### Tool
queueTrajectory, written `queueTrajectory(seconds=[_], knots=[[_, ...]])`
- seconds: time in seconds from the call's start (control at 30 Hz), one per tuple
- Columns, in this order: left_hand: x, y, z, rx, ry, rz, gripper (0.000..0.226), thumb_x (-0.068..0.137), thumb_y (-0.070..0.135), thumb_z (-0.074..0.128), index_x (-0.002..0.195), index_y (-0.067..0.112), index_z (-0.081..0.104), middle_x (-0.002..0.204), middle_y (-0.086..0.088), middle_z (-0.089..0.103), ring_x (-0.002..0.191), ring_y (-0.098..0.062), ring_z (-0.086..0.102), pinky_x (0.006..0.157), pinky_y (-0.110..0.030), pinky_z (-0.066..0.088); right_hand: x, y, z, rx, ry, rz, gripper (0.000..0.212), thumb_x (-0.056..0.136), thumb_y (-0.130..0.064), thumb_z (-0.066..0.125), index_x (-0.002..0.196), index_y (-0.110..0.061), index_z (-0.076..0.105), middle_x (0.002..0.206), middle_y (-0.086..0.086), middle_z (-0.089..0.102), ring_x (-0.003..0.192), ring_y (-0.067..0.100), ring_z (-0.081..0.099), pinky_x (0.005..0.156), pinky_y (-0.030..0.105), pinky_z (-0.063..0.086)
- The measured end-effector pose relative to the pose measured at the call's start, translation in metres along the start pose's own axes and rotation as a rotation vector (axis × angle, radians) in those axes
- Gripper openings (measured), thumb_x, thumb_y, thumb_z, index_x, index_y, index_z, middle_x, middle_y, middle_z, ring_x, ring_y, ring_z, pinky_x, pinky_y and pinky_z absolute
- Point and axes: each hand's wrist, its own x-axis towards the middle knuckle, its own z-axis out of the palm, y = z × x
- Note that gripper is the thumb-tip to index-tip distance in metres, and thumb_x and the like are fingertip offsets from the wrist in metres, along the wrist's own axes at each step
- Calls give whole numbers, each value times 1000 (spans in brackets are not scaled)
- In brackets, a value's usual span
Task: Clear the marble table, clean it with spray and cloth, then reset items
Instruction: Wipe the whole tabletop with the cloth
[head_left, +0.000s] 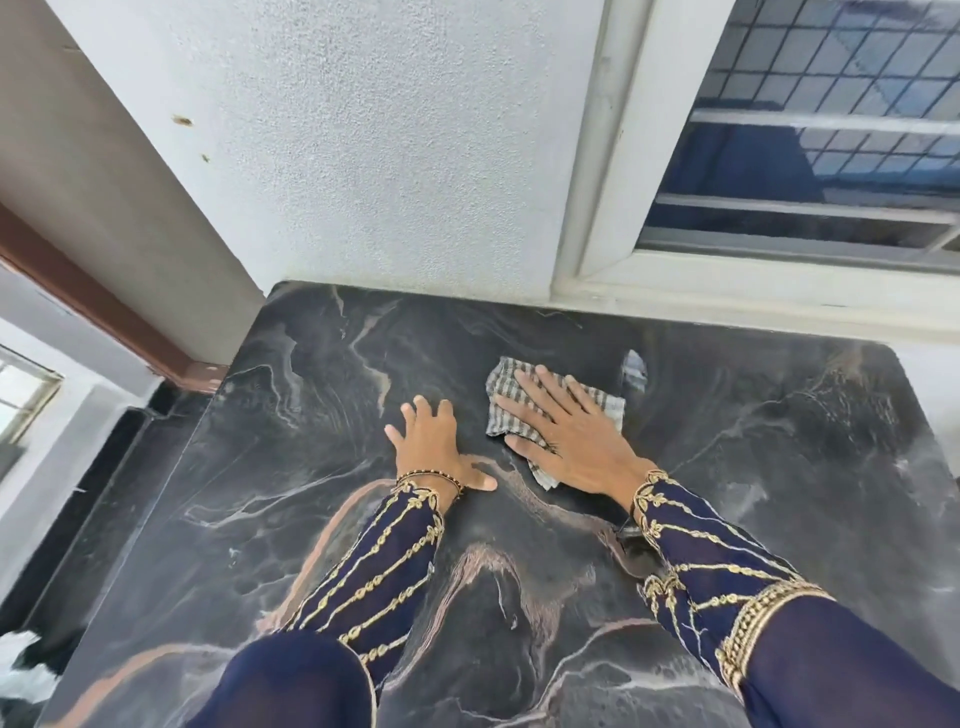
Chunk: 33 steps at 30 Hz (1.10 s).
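My right hand lies flat with fingers spread, palm pressing the cloth onto the table; it pins the cloth and does not pinch it. The cloth is bunched under that palm, with its long axis running from a corner beyond my fingertips back to a tail poking out near my wrist. My left hand rests just beside it on bare marble, fingers spread and holding nothing, thumb pointing toward the cloth but not touching it. So the right hand is the one placed for the next stroke. Outward from the grip, no items show on the marble, and I see no spray bottle. Most unwiped surface, as I judge it, lies to the right of the cloth and back toward me.
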Motion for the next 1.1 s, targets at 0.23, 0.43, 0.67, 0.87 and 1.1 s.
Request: queueTrajectory(seconds=[0.23,0.43,0.67,0.87,1.1], knots=[[-99,-29,42,-194,192,200,53,85,7,53,137,4,44,150,-15,36,144,-31,26,122,-44,14,-100,-86,11,-6,-34,-72,57,102,-61,18,156,-45,10,169,-4,6,156,20,-1,126,45,2],[-182,-56,65,-175,165,248,42,87,3,48,128,6,51,141,-12,46,139,-28,34,119,-40,19,-196,-163,23,18,-15,-166,54,104,-57,29,156,-41,25,167,-1,17,155,25,9,125,49,12],[-232,-49,76,-177,156,248,42,79,-4,47,119,4,58,126,-14,56,118,-34,49,103,-39,38,-285,-197,27,-2,-67,-255,56,105,-57,26,158,-40,19,169,-1,11,156,26,4,124,51,15],[-236,-24,84,-101,80,284,40,83,3,49,121,9,59,127,-11,57,118,-32,52,104,-37,40,-317,-169,20,-22,-129,-266,56,106,-56,21,159,-40,14,169,-3,6,156,22,0,124,48,8],[-208,8,85,-86,58,330,30,87,10,48,107,15,69,115,-5,66,109,-28,60,98,-39,46,-287,-123,19,-7,-128,-278,56,106,-57,23,158,-43,11,169,-7,3,156,19,-1,125,45,-1]])
